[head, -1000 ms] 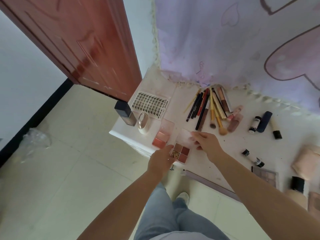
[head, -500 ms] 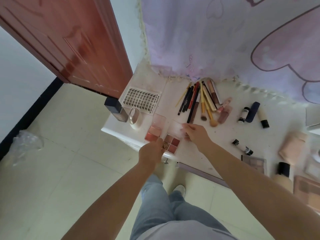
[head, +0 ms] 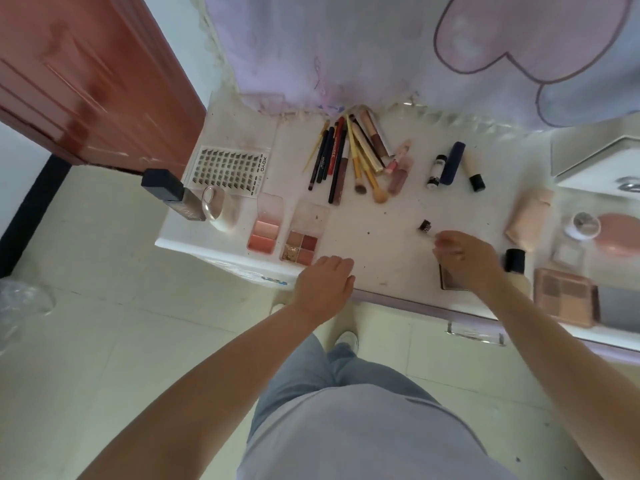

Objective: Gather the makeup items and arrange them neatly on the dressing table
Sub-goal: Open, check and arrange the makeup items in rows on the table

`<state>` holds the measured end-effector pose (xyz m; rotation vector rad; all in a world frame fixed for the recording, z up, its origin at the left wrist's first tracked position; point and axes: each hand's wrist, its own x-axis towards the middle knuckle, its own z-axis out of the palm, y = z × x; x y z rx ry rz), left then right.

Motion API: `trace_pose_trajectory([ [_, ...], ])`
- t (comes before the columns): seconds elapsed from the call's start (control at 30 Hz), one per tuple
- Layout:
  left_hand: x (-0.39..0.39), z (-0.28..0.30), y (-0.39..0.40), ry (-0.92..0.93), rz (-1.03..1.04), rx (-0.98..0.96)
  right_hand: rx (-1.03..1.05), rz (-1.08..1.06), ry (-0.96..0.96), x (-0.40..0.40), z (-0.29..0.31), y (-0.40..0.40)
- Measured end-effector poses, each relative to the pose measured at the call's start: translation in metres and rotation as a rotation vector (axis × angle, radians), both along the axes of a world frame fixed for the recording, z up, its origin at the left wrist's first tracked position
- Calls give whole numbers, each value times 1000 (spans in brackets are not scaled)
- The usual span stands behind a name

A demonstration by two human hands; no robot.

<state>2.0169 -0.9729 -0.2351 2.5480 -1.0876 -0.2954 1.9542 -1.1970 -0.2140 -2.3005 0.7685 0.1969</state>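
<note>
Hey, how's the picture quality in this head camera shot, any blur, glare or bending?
Head view: soft even daylight, faint shadows; wide-angle bending curves the reddish-brown wooden door and the white dressing table edge; the right hand is motion-smeared over a small black-capped tube; the left hand is sharper; mild sheen on the door.

only one mark reads clearly: "xoyo", printed along the edge of the clear lash tray, well off to the left of both grips. lettering runs down a red pencil and a dark pencil beside it, too blurred to read.
</note>
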Motion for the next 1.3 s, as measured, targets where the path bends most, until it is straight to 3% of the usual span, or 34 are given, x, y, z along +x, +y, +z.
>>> trace_pose_trajectory([
  [0.07,-4,-8,-21,-1,-113,26,-157,110,78,-18,1,-17],
  [0.2,-10,-31,-43,138,-142,386,-211,149,302,-39,-8,-23],
  [0.4,-11,-42,-42,105,-172,445,-319,-53,213,-34,-27,3],
  [0.6,-10,-37,-45,159,-141,429,8,-189,-101,-51,-27,7],
  [0.7,1,-19,-47,344,-110,322,194,-169,-205,-59,-16,6],
  [0.83,16,20,-47,727,49,-49,496,-100,-305,-52,14,10],
  [0.93,24,44,-44,1017,100,-236,598,28,-318,-40,39,19],
  [1.03,28,59,-35,1085,87,-313,638,152,-323,-27,56,30],
  [1.17,31,69,-24,1148,265,-527,721,174,-295,-8,61,40],
  [1.3,33,73,-16,1121,356,-623,664,209,-216,8,60,48],
])
